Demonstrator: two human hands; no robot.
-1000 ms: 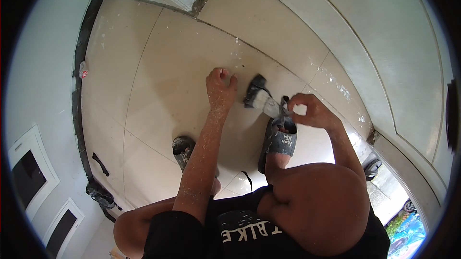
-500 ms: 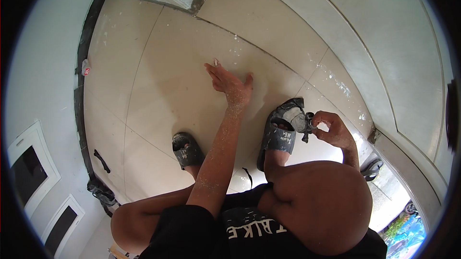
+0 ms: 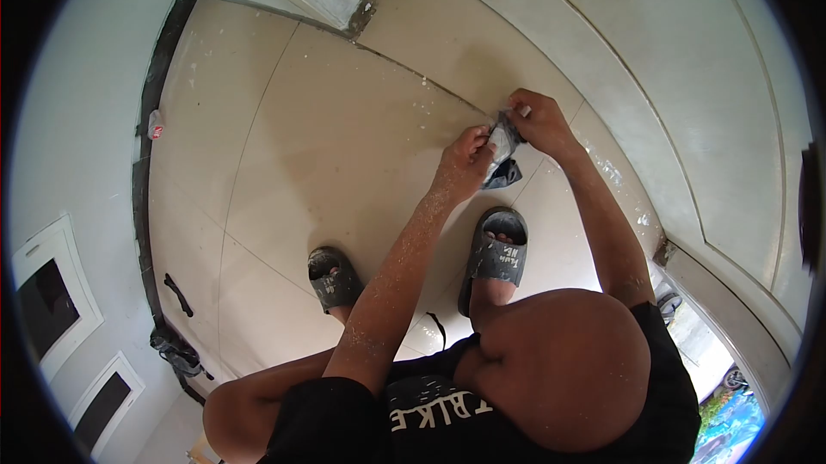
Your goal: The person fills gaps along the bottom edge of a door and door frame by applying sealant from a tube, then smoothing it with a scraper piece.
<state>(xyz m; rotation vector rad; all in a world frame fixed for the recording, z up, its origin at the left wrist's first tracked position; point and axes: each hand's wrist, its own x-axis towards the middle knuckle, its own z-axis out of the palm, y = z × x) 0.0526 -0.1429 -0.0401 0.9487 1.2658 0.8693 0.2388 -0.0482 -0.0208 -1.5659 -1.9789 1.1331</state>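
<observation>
Grey, white and black on the bundle (image 3: 502, 151), white-flecked beige on the floor (image 3: 344, 137), cream-lettered black on the shirt (image 3: 413, 391).

Your beige tiled floor (image 3: 284, 146): white specks at upper centre; small red-marked wrapper (image 3: 156, 125) by dark edge at left; black strip (image 3: 177, 294) and dark crumpled bundle (image 3: 176, 350) lower left; your dark slippers (image 3: 496, 246), thin curved black strip (image 3: 439, 330) lower centre.

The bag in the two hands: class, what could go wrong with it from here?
The thin bag might tear, since the left hand and right hand both pinch it.
If it splits, its pale contents could spill onto the floor, which already has white spots.
Some might also land on the nearby right slipper.
</observation>
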